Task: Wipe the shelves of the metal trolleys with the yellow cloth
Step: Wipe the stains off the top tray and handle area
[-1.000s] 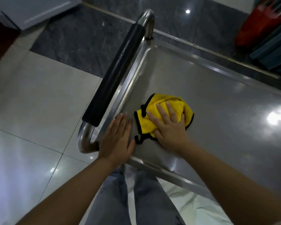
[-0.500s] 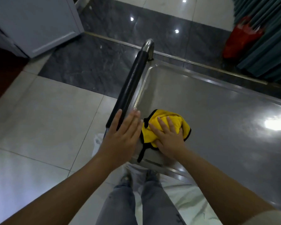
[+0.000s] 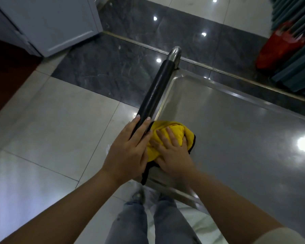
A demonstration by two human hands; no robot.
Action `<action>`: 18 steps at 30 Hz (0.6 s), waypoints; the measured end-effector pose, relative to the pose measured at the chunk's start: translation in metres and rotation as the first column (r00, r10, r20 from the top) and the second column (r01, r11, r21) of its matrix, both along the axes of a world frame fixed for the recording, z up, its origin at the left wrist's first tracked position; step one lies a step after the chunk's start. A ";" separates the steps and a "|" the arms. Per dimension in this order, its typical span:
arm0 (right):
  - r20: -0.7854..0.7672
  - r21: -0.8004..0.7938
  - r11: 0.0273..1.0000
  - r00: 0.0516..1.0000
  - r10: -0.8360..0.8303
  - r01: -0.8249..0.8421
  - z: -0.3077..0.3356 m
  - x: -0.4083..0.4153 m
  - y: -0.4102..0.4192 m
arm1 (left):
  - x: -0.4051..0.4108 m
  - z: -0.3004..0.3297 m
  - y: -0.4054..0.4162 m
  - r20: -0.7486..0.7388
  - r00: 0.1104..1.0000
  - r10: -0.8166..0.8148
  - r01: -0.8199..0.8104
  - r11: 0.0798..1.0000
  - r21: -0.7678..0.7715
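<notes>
The yellow cloth (image 3: 174, 127), edged in black, lies bunched in the near left corner of the metal trolley's top shelf (image 3: 236, 138). My right hand (image 3: 173, 154) presses flat on the cloth, fingers spread over it. My left hand (image 3: 127, 152) lies on the near end of the trolley's black padded handle (image 3: 157, 88), fingers straight and slightly apart along the bar. The two hands touch side by side. A black strip of the cloth hangs over the shelf's near rim.
A white cabinet (image 3: 60, 23) stands on the floor at the far left. A red bag (image 3: 278, 48) and green curtain folds (image 3: 299, 67) sit beyond the trolley's far right edge. My legs in jeans (image 3: 148, 222) stand at the near corner on pale tiles.
My left hand rose from the shelf rim onto the black handle. My right hand drew the cloth toward the near left corner. The view pulled back and up.
</notes>
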State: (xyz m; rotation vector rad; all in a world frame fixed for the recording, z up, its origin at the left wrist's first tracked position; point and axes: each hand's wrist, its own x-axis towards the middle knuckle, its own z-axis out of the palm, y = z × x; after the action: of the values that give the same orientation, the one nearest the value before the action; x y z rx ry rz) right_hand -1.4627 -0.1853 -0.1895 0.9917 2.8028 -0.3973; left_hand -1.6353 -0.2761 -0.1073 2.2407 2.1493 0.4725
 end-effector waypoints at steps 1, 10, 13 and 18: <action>0.014 -0.005 0.999 0.999 -0.039 0.039 -0.001 -0.004 0.018 | 0.001 -0.001 0.000 0.004 1.000 -0.001 0.001 1.000 -0.001; 0.082 -0.040 0.952 0.951 -0.299 0.302 -0.001 -0.043 0.178 | -0.001 -0.009 -0.002 -0.015 1.000 0.025 -0.025 1.000 -0.002; 0.113 -0.080 0.923 0.923 -0.368 0.378 0.003 -0.055 0.207 | -0.001 -0.010 -0.002 -0.012 1.000 0.023 -0.022 1.000 0.005; 0.143 -0.078 0.935 0.932 -0.334 0.347 0.012 -0.054 0.192 | -0.002 -0.013 -0.001 -0.029 0.999 0.013 -0.012 0.999 0.033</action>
State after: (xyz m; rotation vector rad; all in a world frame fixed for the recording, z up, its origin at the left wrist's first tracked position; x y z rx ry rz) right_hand -1.5169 0.0067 -0.1773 1.4294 2.4687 -0.4913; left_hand -1.6373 -0.2772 -0.1200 2.2666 2.1871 0.4817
